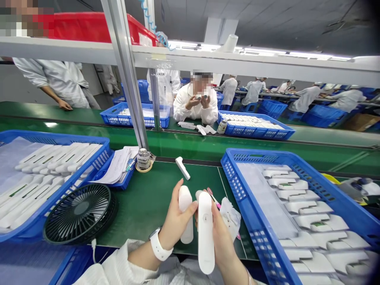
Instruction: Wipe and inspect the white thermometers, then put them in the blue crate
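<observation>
My left hand point(171, 221) is closed around a long white plastic housing point(186, 231) with rounded ends, held upright over the green bench. Beside it, my right hand point(222, 233) grips a second white plastic housing point(206, 233), which shows a small mark on its upper face. The left thumb reaches across towards this second housing; whether it touches I cannot tell. Another white housing point(183, 168) lies on the bench beyond my hands. Just right of my right hand are a crumpled white cloth point(230, 215) and a pink-handled brush point(214, 196), partly hidden.
Blue crates of white housings stand at left point(102, 152) and right point(237, 190). A black fan point(81, 213), a small blue tray point(126, 180) with papers and a metal can point(143, 159) sit on the left. A metal post point(126, 67) rises ahead; a co-worker point(190, 101) sits opposite.
</observation>
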`<action>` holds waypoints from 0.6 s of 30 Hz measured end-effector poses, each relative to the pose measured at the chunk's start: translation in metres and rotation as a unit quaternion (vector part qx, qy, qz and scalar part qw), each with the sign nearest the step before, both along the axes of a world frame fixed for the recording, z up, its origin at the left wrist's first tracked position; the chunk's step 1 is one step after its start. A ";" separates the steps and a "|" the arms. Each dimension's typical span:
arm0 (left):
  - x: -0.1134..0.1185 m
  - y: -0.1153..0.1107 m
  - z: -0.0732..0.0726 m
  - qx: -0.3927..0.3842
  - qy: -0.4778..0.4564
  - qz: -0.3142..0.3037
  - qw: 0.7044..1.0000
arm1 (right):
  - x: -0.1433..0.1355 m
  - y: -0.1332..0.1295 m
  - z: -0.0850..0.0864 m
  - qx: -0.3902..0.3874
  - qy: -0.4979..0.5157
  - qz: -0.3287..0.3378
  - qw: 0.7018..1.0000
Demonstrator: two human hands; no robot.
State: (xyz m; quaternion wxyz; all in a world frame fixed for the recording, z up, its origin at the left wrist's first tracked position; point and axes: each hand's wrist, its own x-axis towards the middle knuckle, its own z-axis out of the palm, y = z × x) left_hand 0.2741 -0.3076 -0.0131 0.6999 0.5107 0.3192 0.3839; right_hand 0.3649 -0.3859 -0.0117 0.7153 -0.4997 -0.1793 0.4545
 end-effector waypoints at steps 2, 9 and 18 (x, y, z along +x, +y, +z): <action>-0.001 -0.003 -0.001 -0.047 -0.036 -0.026 0.998 | -0.002 0.001 0.000 0.009 0.087 0.038 0.995; -0.007 -0.007 -0.003 -0.076 -0.087 -0.055 0.992 | 0.000 0.001 -0.003 0.043 0.116 0.067 0.990; -0.006 0.002 0.004 0.092 0.028 -0.032 0.995 | -0.002 -0.005 -0.010 0.008 -0.089 0.064 0.994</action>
